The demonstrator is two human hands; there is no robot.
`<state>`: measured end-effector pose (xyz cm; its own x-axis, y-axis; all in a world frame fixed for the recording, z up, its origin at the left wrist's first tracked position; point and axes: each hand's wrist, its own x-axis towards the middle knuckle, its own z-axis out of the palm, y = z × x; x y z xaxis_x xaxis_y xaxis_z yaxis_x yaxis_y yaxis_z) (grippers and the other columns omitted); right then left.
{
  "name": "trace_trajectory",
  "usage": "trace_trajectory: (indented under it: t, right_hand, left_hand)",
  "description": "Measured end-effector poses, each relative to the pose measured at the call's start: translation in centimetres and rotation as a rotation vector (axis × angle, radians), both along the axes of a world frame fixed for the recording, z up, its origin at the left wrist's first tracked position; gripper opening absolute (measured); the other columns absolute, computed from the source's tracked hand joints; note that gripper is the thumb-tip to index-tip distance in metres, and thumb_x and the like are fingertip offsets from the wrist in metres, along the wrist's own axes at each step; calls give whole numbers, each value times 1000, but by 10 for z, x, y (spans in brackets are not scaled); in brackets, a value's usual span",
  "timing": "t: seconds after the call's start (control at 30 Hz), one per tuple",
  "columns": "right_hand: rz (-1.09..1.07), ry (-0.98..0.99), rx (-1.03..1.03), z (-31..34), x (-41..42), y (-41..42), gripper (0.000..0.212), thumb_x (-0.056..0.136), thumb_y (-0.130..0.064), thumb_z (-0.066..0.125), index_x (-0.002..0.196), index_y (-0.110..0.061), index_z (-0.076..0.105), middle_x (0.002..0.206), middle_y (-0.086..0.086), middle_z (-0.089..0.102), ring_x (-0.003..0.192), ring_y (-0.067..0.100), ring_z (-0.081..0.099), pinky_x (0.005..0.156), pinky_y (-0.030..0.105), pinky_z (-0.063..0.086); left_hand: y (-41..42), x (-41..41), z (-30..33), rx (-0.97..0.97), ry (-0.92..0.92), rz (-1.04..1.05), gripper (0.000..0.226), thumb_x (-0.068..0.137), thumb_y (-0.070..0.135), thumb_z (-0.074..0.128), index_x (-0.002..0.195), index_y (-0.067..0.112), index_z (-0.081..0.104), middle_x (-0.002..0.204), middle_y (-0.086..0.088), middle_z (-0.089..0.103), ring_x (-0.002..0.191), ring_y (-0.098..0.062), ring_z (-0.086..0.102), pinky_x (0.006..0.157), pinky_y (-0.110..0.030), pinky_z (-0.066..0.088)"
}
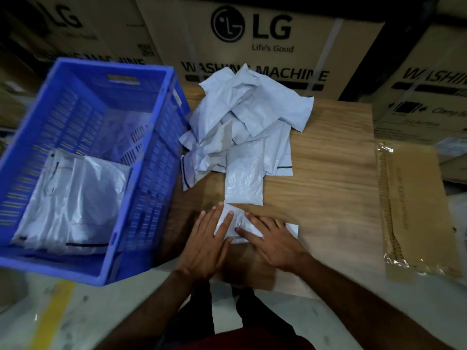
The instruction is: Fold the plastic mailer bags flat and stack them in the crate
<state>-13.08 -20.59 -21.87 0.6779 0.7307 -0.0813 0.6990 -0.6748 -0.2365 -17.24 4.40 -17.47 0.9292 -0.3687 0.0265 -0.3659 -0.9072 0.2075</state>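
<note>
Both hands, left hand (pixel 207 238) and right hand (pixel 273 241), fingers straight, press mailer (pixel 237 223) flat right of crate (pixel 151 137); next: grip, stack inside.

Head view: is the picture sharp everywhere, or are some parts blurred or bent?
Head view: both hands, left hand and right hand, look slightly smeared; the blue crate bows from wide-angle distortion; corners darken; the cardboard boxes stay readable.

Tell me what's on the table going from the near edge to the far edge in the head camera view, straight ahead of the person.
Near to far: both hands, left hand and right hand, pressing flat on a white mailer bag → a single flat mailer → the loose pile of crumpled mailers → LG washing machine boxes behind the table.
</note>
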Motion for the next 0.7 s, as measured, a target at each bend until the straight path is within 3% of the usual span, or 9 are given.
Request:
trace_trajectory:
  t: [0.23,0.37,0.57,0.7]
  right_hand:
    - [-236,-5,187,45,-18,9,71,96,-27,43,164,-38,25,172,10,20,130,30,53,93,43,50]
    - [-388,-99,334,86,-4,20,62,100,-19,42,160,-30,38,169,11,27,124,31,54,97,41,43]
    - [-378,-212,501,122,8,53,63,101,-13,49,161,-30,37,171,6,24,124,30,53,104,44,44]
    - [-423,-258,514,133,15,83,68,99,-10,50,162,-30,33,171,8,23,118,29,53,105,45,44]
  left_hand:
    - [-2,21,58,-15,-131,6,60,107,34,43,161,10,32,169,-20,21,158,-29,19,127,-50,18]
    - [0,38,98,-46,-206,9,60,107,33,45,161,9,31,170,-18,17,159,-31,16,127,-51,20]
    - [24,43,143,-44,-258,47,57,111,37,32,163,14,29,172,-14,11,160,-28,12,129,-49,11]
    - [58,51,152,-10,-306,28,60,108,38,38,163,15,28,172,-17,12,159,-31,14,127,-53,16]
